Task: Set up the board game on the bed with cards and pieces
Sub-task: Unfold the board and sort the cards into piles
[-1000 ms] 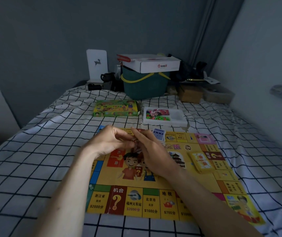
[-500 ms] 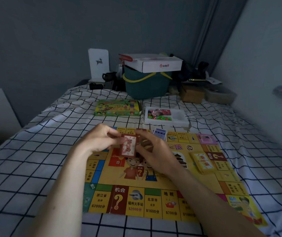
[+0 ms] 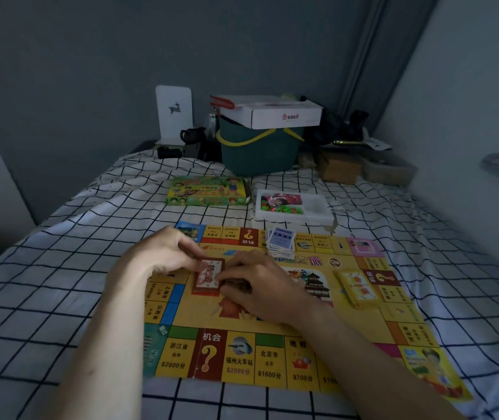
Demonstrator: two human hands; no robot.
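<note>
A yellow game board (image 3: pixel 272 353) lies flat on the checked bedsheet. Over its left middle, both hands hold a small stack of red cards (image 3: pixel 209 275): my left hand (image 3: pixel 163 256) pinches its left edge and my right hand (image 3: pixel 257 286) grips its right edge with curled fingers. The stack sits low, at or just above the board. A blue-backed card stack (image 3: pixel 281 242) rests on the board's far edge. A yellow card stack (image 3: pixel 355 287) lies on the board's right side. A white tray of small coloured pieces (image 3: pixel 295 207) stands beyond the board.
The green game box (image 3: pixel 209 190) lies behind the board at left. At the bed's head stand a teal basket (image 3: pixel 260 150) topped by a white carton (image 3: pixel 272 112), a white stand (image 3: pixel 174 113) and brown boxes (image 3: pixel 339 168). A wall runs along the right.
Both hands have come down toward the board with the red card stack, which now shows face up between them.
</note>
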